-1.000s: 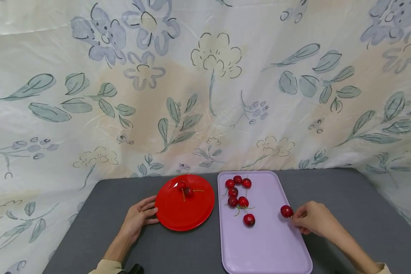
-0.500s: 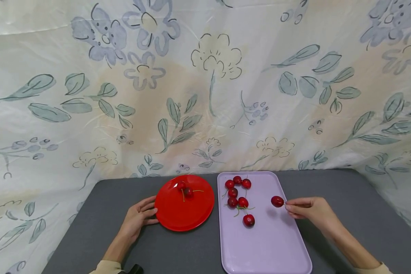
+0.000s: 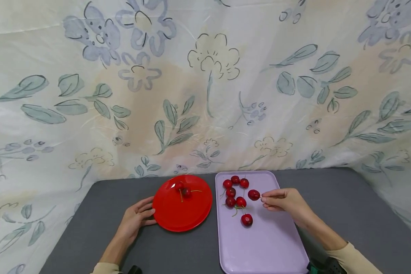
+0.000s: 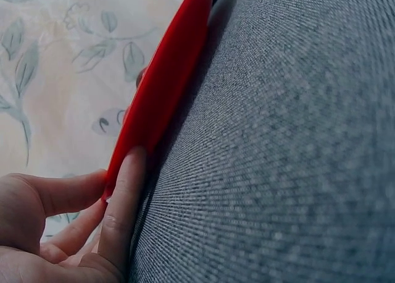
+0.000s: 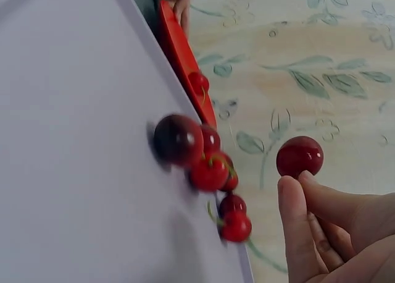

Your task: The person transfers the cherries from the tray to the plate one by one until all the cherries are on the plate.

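My right hand (image 3: 284,201) pinches a dark red cherry (image 3: 254,195) between thumb and fingertips, seemingly by its stem, and holds it above the lilac tray (image 3: 267,243). In the right wrist view the held cherry (image 5: 300,156) is raised clear of the others. Several cherries (image 3: 246,220) with green stems lie along the tray's left part. At the red plate (image 3: 181,213), my left hand (image 3: 135,219) holds the left rim, thumb on the upper edge and a finger (image 4: 126,190) against the underside. Two cherries (image 3: 186,191) rest near the plate's far side.
Tray and plate stand side by side on a grey cloth-covered table (image 3: 99,213), a narrow gap between them. Behind the table hangs a floral curtain (image 3: 205,95).
My right hand has carried the cherry left and a little away from me, from the tray's right edge to beside the other cherries. My left hand stays at the plate.
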A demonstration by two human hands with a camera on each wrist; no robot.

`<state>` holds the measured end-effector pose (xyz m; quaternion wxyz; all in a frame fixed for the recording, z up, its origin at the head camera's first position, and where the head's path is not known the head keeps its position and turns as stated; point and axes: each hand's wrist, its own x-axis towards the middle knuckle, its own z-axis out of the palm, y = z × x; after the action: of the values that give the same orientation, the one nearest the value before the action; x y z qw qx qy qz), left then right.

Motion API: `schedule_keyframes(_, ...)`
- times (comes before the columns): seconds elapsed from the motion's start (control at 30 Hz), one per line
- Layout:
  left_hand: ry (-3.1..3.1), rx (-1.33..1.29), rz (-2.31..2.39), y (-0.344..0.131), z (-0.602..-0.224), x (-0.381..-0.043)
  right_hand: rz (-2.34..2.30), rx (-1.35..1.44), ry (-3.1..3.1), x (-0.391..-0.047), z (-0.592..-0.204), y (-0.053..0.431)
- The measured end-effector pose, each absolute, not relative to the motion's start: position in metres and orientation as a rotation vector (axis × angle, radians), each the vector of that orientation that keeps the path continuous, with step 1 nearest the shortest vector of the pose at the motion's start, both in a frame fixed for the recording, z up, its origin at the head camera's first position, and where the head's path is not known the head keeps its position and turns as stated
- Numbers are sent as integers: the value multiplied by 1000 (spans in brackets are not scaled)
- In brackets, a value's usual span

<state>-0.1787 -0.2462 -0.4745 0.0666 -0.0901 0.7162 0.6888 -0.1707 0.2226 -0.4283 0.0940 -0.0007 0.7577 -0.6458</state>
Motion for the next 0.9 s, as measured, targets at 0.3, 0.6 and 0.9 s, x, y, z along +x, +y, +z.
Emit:
schedule_keyframes(0.3, 2171, -270, 2075, -247, -475, -179, -1954, -78, 2201, -189, -426, 188)
schedule_keyframes(0.6, 2150, -273, 2087, -247, -475, -179, -2007, -125, 2132, -207, -428, 177)
schedule_keyframes(0.9, 2148, -259, 2094, -249, -474, -180, -1957, -153, 2162, -219, -429, 166)
